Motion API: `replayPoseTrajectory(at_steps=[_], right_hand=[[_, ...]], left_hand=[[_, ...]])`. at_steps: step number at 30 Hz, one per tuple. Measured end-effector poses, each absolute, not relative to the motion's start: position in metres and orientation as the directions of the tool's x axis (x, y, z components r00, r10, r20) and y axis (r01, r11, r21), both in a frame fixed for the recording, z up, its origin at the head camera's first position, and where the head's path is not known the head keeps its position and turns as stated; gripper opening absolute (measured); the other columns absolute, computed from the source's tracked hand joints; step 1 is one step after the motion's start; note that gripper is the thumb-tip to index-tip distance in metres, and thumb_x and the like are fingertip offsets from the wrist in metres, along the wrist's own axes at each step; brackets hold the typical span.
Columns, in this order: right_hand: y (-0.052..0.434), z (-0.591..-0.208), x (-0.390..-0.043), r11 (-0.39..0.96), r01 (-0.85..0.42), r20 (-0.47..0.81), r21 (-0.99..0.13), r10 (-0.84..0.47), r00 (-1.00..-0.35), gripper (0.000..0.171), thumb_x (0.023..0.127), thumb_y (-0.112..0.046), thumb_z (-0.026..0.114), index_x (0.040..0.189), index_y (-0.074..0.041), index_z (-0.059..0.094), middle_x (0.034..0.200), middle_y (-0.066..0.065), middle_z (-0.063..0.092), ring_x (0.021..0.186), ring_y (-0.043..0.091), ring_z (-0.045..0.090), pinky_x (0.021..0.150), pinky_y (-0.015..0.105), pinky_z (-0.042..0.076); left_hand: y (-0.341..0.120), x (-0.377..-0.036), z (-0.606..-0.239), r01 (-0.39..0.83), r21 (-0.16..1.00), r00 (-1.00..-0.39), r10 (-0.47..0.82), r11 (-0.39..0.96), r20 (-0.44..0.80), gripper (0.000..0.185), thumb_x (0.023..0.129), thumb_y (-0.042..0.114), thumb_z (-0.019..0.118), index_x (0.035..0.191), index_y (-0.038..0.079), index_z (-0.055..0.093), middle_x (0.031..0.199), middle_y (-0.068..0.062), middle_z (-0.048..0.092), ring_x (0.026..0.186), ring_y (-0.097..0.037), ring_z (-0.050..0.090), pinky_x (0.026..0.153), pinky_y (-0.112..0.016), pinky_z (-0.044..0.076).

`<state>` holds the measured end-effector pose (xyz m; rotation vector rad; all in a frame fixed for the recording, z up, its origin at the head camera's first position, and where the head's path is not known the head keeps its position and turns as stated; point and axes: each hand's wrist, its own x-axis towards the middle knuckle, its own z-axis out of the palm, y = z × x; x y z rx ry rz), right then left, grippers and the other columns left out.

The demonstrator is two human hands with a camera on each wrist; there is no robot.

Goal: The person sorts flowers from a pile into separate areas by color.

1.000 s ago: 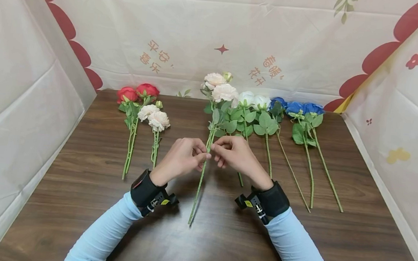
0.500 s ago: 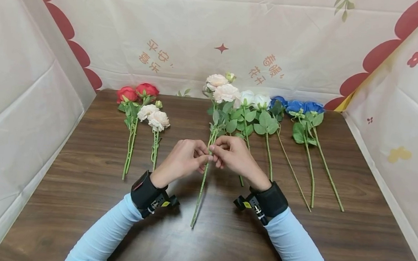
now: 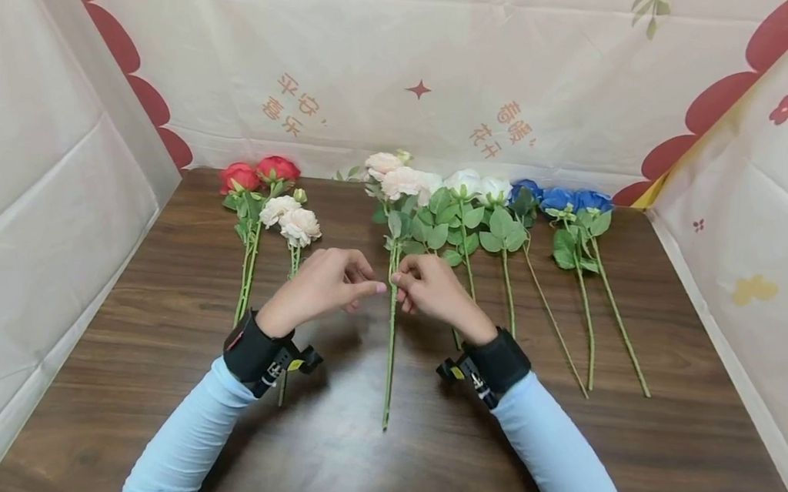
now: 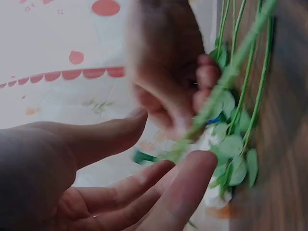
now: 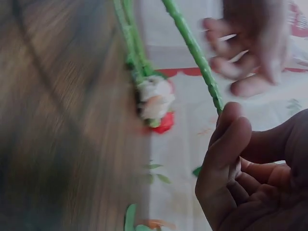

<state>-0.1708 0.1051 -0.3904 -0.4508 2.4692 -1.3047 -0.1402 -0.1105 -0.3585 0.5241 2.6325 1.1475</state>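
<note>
A pale pink flower (image 3: 402,182) with green leaves and a long stem stands in front of me at the middle of the table. My right hand (image 3: 435,289) pinches its stem between thumb and forefinger; in the right wrist view the green stem (image 5: 195,50) runs up out of those fingertips. Just left of the stem is my left hand (image 3: 321,283), its thumb stretched toward it. Thumb and fingers of that hand stand apart in the left wrist view, with nothing gripped between them. Part of the stem is hidden behind the right fingers.
Red flowers (image 3: 239,177) and cream flowers (image 3: 300,228) lie to the left on the brown table (image 3: 417,479). White roses (image 3: 494,190) and blue roses (image 3: 592,201) lie to the right, stems toward me. A printed cloth (image 3: 381,52) rises behind.
My left hand has let go of the stem and moved left. The pink flower's head has swung left and lower, its stem now nearly straight toward me. The right hand still pinches it.
</note>
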Motion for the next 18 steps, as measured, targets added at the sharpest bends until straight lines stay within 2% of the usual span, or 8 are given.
replayPoseTrajectory(at_steps=[4, 11, 18], right_hand=[[0.095, -0.394, -0.197, 0.615, -0.158, -0.147, -0.772, -0.415, -0.898, 0.02, 0.105, -0.013, 0.056, 0.091, -0.004, 0.066, 0.072, 0.009, 0.068, 0.065, 0.031, 0.071, 0.062, 0.042, 0.061], [0.091, -0.4, -0.235, 0.734, -0.166, -0.212, -0.658, -0.392, -0.895, 0.027, 0.106, -0.016, 0.054, 0.085, -0.004, 0.066, 0.07, 0.005, 0.067, 0.062, 0.022, 0.069, 0.059, 0.029, 0.057], [0.092, -0.404, -0.252, 0.757, -0.121, -0.292, -0.642, -0.387, -0.875, 0.036, 0.105, -0.012, 0.05, 0.073, -0.002, 0.063, 0.065, 0.005, 0.063, 0.058, 0.017, 0.066, 0.065, 0.036, 0.061]], left_hand=[[-0.121, -0.141, -0.352, 0.183, 0.776, -0.925, 0.373, 0.603, -0.071, 0.031, 0.096, 0.039, 0.074, 0.108, 0.01, 0.071, 0.09, -0.003, 0.077, 0.07, -0.024, 0.077, 0.062, -0.031, 0.06], [-0.12, -0.141, -0.349, 0.205, 0.769, -0.922, 0.383, 0.605, -0.056, 0.03, 0.097, 0.04, 0.072, 0.107, 0.012, 0.071, 0.089, -0.003, 0.075, 0.066, -0.02, 0.076, 0.061, -0.03, 0.06], [-0.121, -0.139, -0.347, 0.233, 0.738, -0.918, 0.394, 0.633, -0.048, 0.028, 0.098, 0.04, 0.072, 0.106, 0.013, 0.071, 0.085, 0.0, 0.076, 0.067, -0.02, 0.075, 0.063, -0.03, 0.058]])
